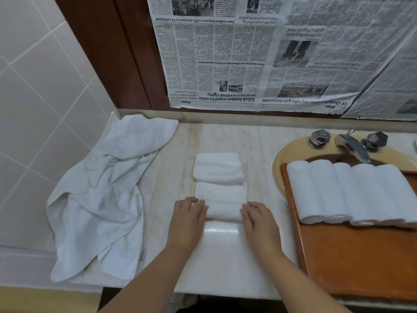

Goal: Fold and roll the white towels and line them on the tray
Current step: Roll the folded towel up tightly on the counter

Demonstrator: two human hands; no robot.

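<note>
Both forearms reach in from the near edge, and the left hand [189,211] and right hand [256,214] lie on the two ends of a partly rolled white towel [223,210] on the pale marble surface [225,251]. Fingers of each hand are nearly straight and press down on the roll rather than closing round it. Beyond the roll the same towel lies flat as a folded strip, and a second folded towel [218,166] sits on its far end. To the right, a wooden tray [361,263] rests over the sink [291,152], with five rolled towels [352,193] lined side by side, touching, across its far part. Behind them stands a metal tap [352,146]. At the left, a crumpled large white towel [106,190] sprawls against the tiled wall [33,91]. Newspaper sheets [259,53] cover the wall behind.
</note>
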